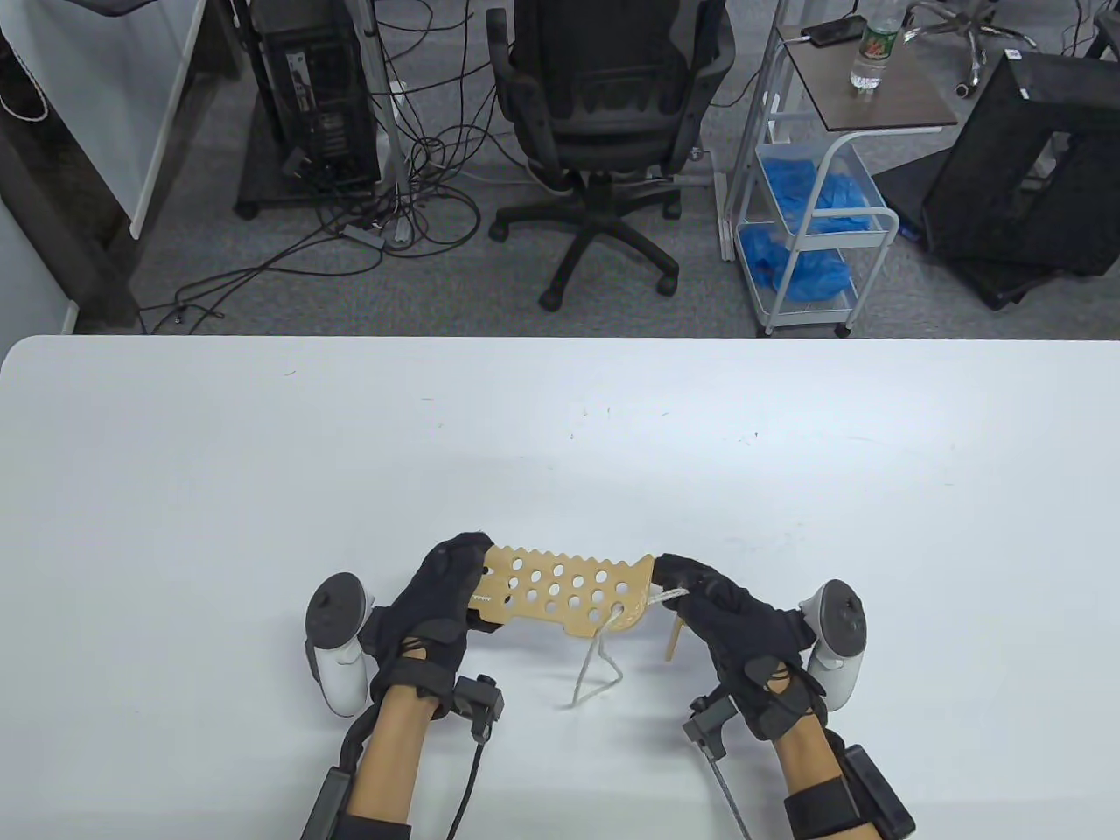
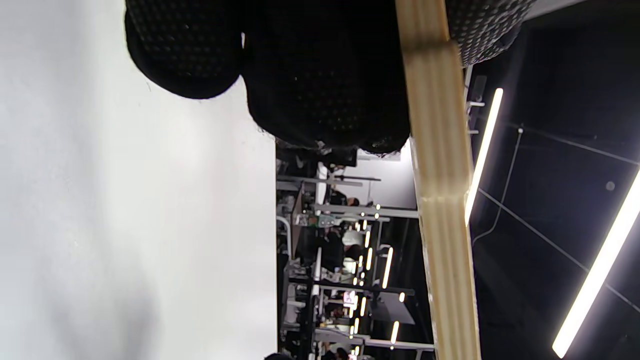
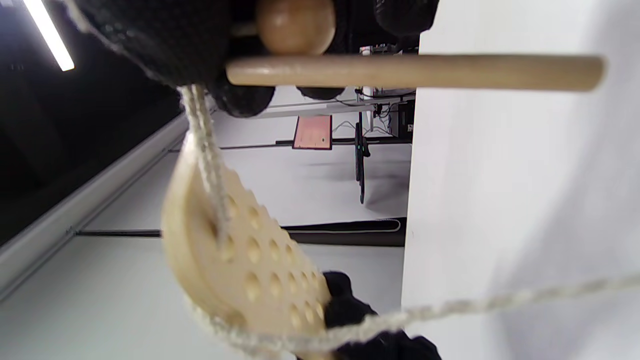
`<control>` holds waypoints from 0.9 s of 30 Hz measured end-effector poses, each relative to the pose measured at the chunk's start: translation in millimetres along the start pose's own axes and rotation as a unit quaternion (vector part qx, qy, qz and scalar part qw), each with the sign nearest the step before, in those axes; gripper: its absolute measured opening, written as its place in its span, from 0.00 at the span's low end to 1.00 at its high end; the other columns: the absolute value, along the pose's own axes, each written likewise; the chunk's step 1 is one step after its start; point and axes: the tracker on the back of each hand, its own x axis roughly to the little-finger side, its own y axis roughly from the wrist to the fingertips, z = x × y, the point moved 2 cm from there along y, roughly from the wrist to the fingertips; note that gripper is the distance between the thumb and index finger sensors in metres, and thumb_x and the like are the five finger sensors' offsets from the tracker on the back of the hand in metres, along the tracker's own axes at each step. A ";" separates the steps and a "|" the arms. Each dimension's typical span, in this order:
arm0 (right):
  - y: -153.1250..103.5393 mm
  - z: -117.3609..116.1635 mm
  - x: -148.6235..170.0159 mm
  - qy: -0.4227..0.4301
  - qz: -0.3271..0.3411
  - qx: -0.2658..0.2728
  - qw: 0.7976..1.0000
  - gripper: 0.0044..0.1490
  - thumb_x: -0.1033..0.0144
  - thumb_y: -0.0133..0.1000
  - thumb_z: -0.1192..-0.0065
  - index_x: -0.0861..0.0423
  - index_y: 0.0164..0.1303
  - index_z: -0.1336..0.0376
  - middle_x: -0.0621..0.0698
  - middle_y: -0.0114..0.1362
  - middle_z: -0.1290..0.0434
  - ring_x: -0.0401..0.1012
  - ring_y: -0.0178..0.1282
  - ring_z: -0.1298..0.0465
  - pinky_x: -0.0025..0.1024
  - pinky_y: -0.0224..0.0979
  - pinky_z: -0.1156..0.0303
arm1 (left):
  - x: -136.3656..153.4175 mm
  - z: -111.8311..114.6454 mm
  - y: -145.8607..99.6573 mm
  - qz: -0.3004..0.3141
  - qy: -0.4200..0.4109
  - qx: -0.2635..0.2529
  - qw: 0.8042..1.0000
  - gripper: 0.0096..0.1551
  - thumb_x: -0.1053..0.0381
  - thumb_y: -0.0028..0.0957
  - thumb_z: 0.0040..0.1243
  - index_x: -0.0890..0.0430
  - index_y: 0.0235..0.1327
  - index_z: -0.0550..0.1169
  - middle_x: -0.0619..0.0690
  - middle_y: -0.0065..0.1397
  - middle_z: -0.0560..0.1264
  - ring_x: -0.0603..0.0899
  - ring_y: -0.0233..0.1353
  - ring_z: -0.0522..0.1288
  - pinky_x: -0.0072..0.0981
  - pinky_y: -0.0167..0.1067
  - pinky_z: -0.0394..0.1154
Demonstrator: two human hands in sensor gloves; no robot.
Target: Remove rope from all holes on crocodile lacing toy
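Left hand (image 1: 442, 595) grips one end of the crocodile board (image 1: 569, 595), held above the surface (image 1: 560, 437) to steady it. Right hand (image 1: 731, 612) pinches the rope (image 1: 604, 669) and wooden needle (image 1: 672, 637) beside the other end, likely to draw slack through the last laced holes.

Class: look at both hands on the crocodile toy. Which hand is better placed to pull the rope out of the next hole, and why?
The right hand. It already pinches the rope and wooden needle beside the laced end, while the left hand grips the crocodile board's other end.
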 end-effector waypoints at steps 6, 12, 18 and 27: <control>-1.1 20.8 4.3 0.089 0.001 0.061 0.994 0.23 0.62 0.49 0.33 0.58 0.51 0.29 0.59 0.72 0.30 0.66 0.76 0.40 0.77 0.70 0.49 | 5.7 -8.6 -0.2 -0.014 -0.006 -0.021 1.000 0.27 0.36 0.59 0.54 0.44 0.69 0.72 0.41 0.50 0.85 0.46 0.43 0.84 0.44 0.53 0.81; -2.5 34.7 4.0 0.132 0.011 0.091 0.987 0.23 0.61 0.50 0.34 0.57 0.52 0.30 0.58 0.72 0.29 0.64 0.76 0.39 0.75 0.70 0.47 | 8.8 -16.9 -0.4 -0.019 0.004 -0.044 0.999 0.27 0.37 0.59 0.54 0.44 0.70 0.72 0.42 0.50 0.85 0.47 0.43 0.84 0.45 0.53 0.81; -4.3 47.7 5.7 0.185 0.014 0.114 0.976 0.23 0.61 0.51 0.35 0.56 0.53 0.31 0.56 0.72 0.30 0.63 0.76 0.39 0.73 0.71 0.46 | 11.3 -27.4 -0.6 -0.025 0.032 -0.075 0.996 0.28 0.38 0.58 0.54 0.45 0.69 0.73 0.43 0.50 0.85 0.48 0.43 0.84 0.46 0.53 0.81; -6.0 63.6 6.3 0.237 0.028 0.136 0.962 0.23 0.60 0.52 0.36 0.55 0.55 0.32 0.55 0.72 0.30 0.62 0.77 0.39 0.72 0.72 0.46 | 17.2 -40.1 -1.6 -0.040 0.044 -0.106 0.993 0.28 0.38 0.57 0.55 0.46 0.69 0.73 0.44 0.49 0.85 0.48 0.43 0.84 0.46 0.52 0.81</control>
